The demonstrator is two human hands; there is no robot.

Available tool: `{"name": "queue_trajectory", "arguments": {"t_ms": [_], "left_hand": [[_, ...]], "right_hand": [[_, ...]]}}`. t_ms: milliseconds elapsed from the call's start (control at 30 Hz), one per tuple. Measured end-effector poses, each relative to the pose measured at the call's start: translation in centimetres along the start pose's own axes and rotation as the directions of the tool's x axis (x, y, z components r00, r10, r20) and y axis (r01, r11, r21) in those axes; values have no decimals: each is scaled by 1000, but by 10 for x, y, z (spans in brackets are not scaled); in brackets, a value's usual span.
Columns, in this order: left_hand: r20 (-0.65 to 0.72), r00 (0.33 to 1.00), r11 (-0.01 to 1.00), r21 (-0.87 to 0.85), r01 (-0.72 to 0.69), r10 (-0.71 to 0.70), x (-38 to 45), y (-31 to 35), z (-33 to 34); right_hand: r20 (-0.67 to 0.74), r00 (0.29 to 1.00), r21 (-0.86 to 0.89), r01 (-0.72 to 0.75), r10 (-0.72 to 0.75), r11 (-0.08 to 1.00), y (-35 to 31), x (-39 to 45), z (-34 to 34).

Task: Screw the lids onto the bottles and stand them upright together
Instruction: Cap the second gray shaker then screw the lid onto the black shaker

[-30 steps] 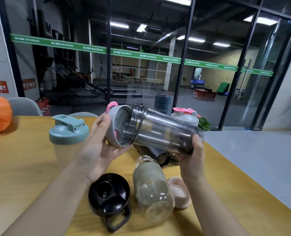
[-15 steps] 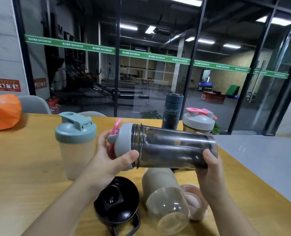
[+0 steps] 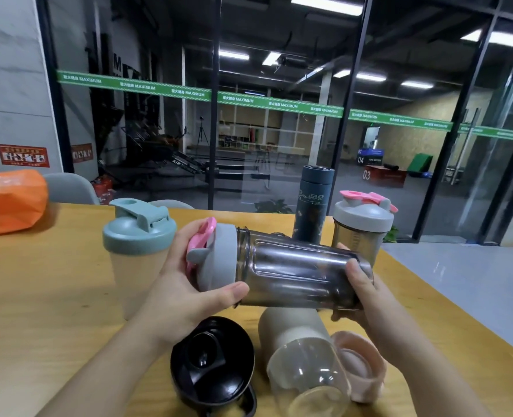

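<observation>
I hold a smoky clear bottle (image 3: 297,269) sideways above the table. My left hand (image 3: 186,284) grips its grey lid with pink flap (image 3: 219,257); my right hand (image 3: 360,287) holds the bottle's base. Below it lie a beige bottle on its side (image 3: 300,353), a black lid with a loop (image 3: 216,368) and a pink lid (image 3: 360,365). Standing upright are a cream bottle with teal lid (image 3: 138,251), a dark blue flask (image 3: 312,206) and a smoky bottle with grey-pink lid (image 3: 360,227).
The wooden table (image 3: 38,296) ends in an edge on the right, beyond which is pale floor. An orange bag (image 3: 8,200) lies at the far left, a grey chair back (image 3: 68,188) behind it. A glass wall stands past the table.
The lid, held off the bottle's mouth a second ago, now sits on the neck. The bottle has levelled out, and my left thumb has wrapped under the lid.
</observation>
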State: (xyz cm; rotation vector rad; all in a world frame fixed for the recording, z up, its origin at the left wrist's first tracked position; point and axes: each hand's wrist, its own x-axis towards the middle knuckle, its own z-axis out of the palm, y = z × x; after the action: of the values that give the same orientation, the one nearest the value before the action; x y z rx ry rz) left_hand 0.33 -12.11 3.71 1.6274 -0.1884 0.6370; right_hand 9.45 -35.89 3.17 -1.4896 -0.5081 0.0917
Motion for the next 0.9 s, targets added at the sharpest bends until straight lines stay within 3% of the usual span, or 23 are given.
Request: {"name": "queue_trajectory", "arguments": {"t_ms": [233,600,900], "left_hand": [[39,999,1000,-6,28,-28,1,-1,0],[52,998,998,-50,36,-33,-2,8,6],[23,996,984,-153,93,-90,0,7,8]], "right_hand": [[-44,994,18,103,-103,994,-5,-1,0],[-30,991,59,134,-132,989,0,0,-1],[-74,927,-161,352,-367,922,0,-2,1]]}}
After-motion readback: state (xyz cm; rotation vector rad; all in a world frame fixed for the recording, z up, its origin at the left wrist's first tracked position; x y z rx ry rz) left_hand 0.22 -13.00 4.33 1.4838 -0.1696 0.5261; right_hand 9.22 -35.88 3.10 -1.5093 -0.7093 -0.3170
